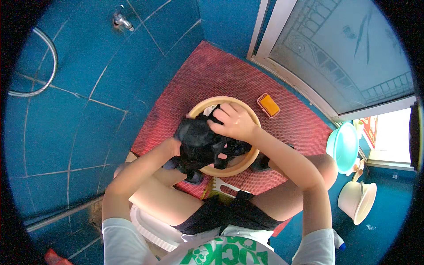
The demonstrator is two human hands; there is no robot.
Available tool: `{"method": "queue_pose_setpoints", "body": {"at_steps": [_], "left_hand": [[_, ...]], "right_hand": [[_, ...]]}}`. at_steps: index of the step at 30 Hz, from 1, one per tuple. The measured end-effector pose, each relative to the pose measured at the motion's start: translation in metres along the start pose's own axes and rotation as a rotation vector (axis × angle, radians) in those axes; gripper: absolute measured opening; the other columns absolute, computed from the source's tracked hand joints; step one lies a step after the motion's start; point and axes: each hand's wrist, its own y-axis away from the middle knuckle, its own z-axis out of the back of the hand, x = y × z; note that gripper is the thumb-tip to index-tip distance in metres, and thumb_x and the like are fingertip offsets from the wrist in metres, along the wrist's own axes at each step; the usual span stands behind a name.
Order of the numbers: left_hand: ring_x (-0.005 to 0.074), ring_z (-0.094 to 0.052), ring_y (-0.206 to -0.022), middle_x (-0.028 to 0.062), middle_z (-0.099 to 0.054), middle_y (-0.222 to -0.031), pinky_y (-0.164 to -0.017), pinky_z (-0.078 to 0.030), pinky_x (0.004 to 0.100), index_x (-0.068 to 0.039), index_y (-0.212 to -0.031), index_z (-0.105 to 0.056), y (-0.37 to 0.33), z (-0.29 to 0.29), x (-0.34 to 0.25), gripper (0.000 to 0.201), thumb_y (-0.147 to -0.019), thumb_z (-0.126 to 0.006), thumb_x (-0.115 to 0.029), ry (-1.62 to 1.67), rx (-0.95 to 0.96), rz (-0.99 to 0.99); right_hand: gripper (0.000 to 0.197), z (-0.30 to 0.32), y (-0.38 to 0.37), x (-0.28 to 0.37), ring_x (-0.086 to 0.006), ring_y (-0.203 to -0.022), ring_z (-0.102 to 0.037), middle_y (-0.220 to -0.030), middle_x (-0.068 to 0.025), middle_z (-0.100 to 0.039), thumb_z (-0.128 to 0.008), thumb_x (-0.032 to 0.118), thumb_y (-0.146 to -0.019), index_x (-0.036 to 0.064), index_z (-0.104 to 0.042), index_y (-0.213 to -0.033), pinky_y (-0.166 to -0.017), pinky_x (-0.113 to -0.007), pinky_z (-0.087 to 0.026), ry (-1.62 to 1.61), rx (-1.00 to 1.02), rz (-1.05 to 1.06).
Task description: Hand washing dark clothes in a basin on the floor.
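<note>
A round cream-yellow basin (253, 160) stands on the red mat between my feet. Over it bunches a wet-looking black garment (201, 140), its folds spilling across the basin's left rim. My left hand (177, 145) is mostly covered by this cloth, which drapes over it. Bits of skin show through gaps in the fabric near the basin's middle. At the far side of the basin, my right hand (236, 120) has its fingers curled onto the garment's upper edge. A small patch of white fabric (211, 109) shows beside those fingers.
On the red mat (287, 132), an orange soap bar (268, 105) sits in a pink dish. To the right are a teal basin (343, 148), a white dipper-like tub (357, 202) and a glazed door (340, 57). A tap (122, 22) and metal hose (55, 66) are on the left wall.
</note>
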Motion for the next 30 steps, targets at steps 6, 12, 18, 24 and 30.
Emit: {"method": "queue_pose_setpoints", "body": {"at_steps": [6, 12, 18, 24, 30], "left_hand": [[0.0227, -0.042, -0.114, 0.0084, -0.040, -0.127, -0.096, -0.036, 0.0343, -0.010, -0.129, -0.032, 0.030, 0.037, -0.005, 0.064, -0.079, -0.052, -0.045, -0.806, -0.377, -0.082], [0.0179, -0.044, -0.107, 0.0080, -0.044, -0.115, -0.090, -0.039, 0.0285, -0.001, -0.121, -0.032, -0.015, -0.019, 0.015, 0.080, -0.057, -0.077, -0.014, -0.989, -0.495, -0.120], [0.0204, -0.052, -0.097, 0.0131, -0.051, -0.109, -0.081, -0.045, 0.0314, 0.003, -0.113, -0.041, -0.044, 0.006, 0.032, 0.070, -0.056, -0.077, -0.017, -1.252, -0.834, -0.293], [0.0287, -0.055, -0.088, 0.0095, -0.058, -0.087, -0.072, -0.043, 0.0422, -0.006, -0.084, -0.056, -0.032, 0.014, -0.001, 0.033, -0.053, -0.066, -0.010, -2.208, -1.111, -0.614], [0.0229, -0.050, -0.098, 0.0056, -0.056, -0.093, -0.088, -0.032, 0.0418, -0.009, -0.088, -0.054, -0.036, 0.009, -0.008, 0.035, -0.055, -0.065, -0.010, -2.491, -1.024, -0.569]], "right_hand": [[0.010, -0.010, -0.021, 0.004, -0.0166, -0.082, -0.049, -0.081, 0.0012, -0.049, -0.051, 0.022, -0.069, 0.0182, -0.051, -0.078, -0.062, -0.027, -0.040, 0.132, 0.049, 0.232], [0.008, -0.003, -0.005, -0.001, -0.0180, -0.088, -0.050, -0.075, -0.0001, -0.051, -0.049, 0.025, -0.070, 0.0173, -0.047, -0.072, -0.060, -0.027, -0.037, 0.178, 0.120, 0.357], [0.015, -0.014, 0.010, 0.004, -0.0223, -0.079, -0.054, -0.072, -0.0007, -0.046, -0.052, 0.020, -0.065, 0.0151, -0.049, -0.079, -0.072, -0.037, -0.046, 0.086, 0.141, 0.245], [0.030, -0.025, 0.011, 0.012, -0.0279, -0.074, -0.060, -0.078, -0.0123, -0.057, -0.060, 0.012, -0.066, 0.0088, -0.050, -0.093, -0.059, -0.037, -0.049, -0.236, 0.620, -0.471], [0.044, -0.047, 0.034, -0.008, -0.0337, -0.085, -0.057, -0.085, -0.0189, -0.060, -0.071, 0.021, -0.059, 0.0015, -0.051, -0.093, -0.077, -0.040, -0.044, -0.719, 0.647, -0.616]]}}
